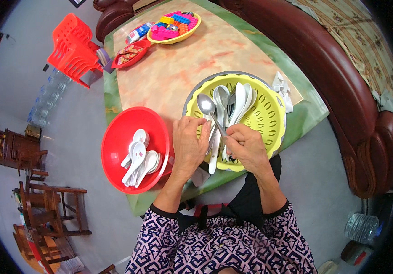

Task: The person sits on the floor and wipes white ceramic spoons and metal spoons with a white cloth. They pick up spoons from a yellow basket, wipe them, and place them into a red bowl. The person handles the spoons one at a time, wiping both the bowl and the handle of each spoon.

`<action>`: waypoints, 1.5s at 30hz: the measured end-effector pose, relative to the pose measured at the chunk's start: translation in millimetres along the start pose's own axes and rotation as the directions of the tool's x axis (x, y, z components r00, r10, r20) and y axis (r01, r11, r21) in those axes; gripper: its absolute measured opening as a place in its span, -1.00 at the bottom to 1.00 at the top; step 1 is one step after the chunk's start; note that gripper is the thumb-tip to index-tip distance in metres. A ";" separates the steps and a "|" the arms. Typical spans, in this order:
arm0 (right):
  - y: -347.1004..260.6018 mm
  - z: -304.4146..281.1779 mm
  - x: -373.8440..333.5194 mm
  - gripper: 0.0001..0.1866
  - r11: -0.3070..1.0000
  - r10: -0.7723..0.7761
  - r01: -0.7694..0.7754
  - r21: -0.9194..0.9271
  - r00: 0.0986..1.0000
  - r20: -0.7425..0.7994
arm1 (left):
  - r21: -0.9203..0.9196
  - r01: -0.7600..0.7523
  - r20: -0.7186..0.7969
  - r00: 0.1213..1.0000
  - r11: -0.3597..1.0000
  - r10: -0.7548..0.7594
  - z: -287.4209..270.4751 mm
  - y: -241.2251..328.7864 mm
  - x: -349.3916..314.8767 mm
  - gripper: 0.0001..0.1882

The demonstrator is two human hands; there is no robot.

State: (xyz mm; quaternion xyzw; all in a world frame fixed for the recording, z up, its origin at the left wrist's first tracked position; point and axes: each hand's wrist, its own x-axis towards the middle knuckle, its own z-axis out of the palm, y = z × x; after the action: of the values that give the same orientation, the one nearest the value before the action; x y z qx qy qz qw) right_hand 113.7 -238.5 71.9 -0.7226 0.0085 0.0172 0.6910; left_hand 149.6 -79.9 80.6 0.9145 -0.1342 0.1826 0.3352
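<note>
My right hand (247,145) pinches the handle of a metal spoon (205,104), its bowl tilted up to the left. Beneath it, a yellow slotted colander (267,116) holds several metal and white spoons and ladles in a bundle, among them a white ladle (239,101). My left hand (188,141) hovers at the colander's left rim, thumb and forefinger apart beside the spoons; its other fingers are partly hidden. Left of that hand, a red bowl (114,130) contains several white ceramic soup spoons (137,155), some stacked together.
The marble-patterned table (196,64) has a green border. At its far end are a yellow basket of toy bricks (173,27), a red dish of wrapped packets (130,55) and a blue-white packet (139,33). Crumpled tissue (282,91) lies right of the colander. A leather sofa (306,68) stands alongside.
</note>
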 end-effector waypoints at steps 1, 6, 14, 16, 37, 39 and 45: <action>-11.9 2.3 -8.2 -0.86 0.995 0.031 -0.032 0.089 0.999 0.015 | -0.077 0.025 -0.030 0.999 0.997 -0.028 -6.4 -0.2 -3.2 -0.81; -29.4 24.6 -55.2 -0.81 0.979 -0.046 0.040 0.198 0.999 0.027 | -0.768 0.407 0.280 0.908 0.495 -0.312 -43.5 20.9 -34.3 -0.67; -20.8 85.6 -127.5 -0.80 0.963 -0.228 0.215 0.165 0.971 0.067 | -0.846 0.463 0.301 0.825 0.266 -0.478 -96.7 27.9 -106.4 -0.74; -14.3 95.6 -140.4 -0.78 0.945 -0.312 0.289 0.154 0.937 0.155 | -0.839 0.466 0.269 0.804 0.281 -0.530 -109.4 27.9 -125.5 -0.77; 67.6 136.2 -42.8 -0.59 0.423 -0.434 0.457 -0.783 0.860 0.267 | -0.880 0.474 0.377 0.717 0.013 -0.586 -114.5 5.0 -183.3 -0.80; 69.9 132.4 -43.6 -0.68 0.584 -0.512 0.493 -0.645 0.840 0.178 | -0.879 0.476 0.363 0.722 0.041 -0.589 -115.8 3.3 -185.6 -0.81; 2.2 118.6 -98.0 -0.65 0.687 -0.689 0.651 -0.322 0.725 -0.003 | -0.869 0.477 0.312 0.731 0.128 -0.607 -111.2 6.9 -185.3 -0.74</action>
State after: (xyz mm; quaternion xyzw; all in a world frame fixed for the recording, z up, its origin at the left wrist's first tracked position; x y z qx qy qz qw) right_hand 14.1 -121.3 68.0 -0.7708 -0.2163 -0.2801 0.5298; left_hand -46.3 11.4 84.8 0.5374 0.1494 -0.0053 0.8300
